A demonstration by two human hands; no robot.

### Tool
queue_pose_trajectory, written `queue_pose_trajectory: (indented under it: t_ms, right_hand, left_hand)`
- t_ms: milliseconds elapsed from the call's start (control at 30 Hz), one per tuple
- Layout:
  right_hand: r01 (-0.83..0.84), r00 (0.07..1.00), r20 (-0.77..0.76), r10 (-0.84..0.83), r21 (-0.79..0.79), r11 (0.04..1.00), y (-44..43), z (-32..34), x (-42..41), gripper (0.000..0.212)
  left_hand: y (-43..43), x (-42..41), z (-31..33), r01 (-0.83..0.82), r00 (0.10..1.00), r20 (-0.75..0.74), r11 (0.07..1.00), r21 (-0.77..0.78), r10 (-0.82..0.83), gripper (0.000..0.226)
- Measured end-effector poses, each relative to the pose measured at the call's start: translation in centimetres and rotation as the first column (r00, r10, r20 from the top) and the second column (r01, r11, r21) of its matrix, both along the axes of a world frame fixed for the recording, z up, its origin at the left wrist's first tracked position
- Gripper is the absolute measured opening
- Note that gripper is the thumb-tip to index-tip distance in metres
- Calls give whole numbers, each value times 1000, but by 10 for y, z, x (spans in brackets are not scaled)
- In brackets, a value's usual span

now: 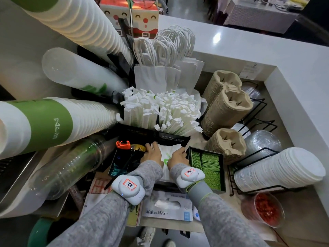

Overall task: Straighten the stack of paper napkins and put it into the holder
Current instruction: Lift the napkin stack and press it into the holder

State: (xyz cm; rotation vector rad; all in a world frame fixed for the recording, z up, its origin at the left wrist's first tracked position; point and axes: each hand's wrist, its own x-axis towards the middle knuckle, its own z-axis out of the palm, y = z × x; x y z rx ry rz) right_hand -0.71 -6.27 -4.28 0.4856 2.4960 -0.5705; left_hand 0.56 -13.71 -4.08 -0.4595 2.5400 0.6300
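Observation:
A stack of white paper napkins (166, 152) with a green print lies low in the middle, in front of the black organiser of wrapped straws. My left hand (151, 152) presses on its left side and my right hand (178, 155) on its right side, fingers curled over the edges. The stack sits in a black holder (164, 182), whose front edge shows below my wrists. The near part of the stack is hidden behind my grey sleeves.
Wrapped straws (160, 111) stand just behind the napkins. A black tray of green sachets (207, 164) touches the right side. An orange tool (122, 144) and dark tablet lie left. Cup stacks (44, 122) lean in from the left; pulp carriers (226, 107) and lids (277, 170) stand right.

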Motion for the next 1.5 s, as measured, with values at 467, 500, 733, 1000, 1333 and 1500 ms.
queue_pose_trajectory:
  t_ms: [467,500,733,1000,1333,1500]
  right_hand:
    - [-5,1000,23,5,-16,1000,0,-6,-2,68]
    - [-17,1000,18,17,-7,1000,0,-6,-2,69]
    - [-94,995,-38,96,52,994,0,-7,3,71]
    - [-130,981,-140,135,48,990,1,-9,11,67]
    - [-225,958,-143,249,164,960,1,-18,13,45]
    - [-323,846,-305,437,359,876,1,-17,19,31]
  left_hand:
    - [5,-4,-7,60,998,39,996,-64,-58,76]
    - [6,-4,-8,61,998,35,996,-66,-59,73]
    - [8,-2,-12,86,996,15,993,-77,-85,69]
    - [9,-1,-15,141,990,49,983,-117,-136,59]
    - [10,0,-19,198,980,31,958,-206,-196,43]
    - [10,4,-29,309,938,-6,847,-433,-345,42]
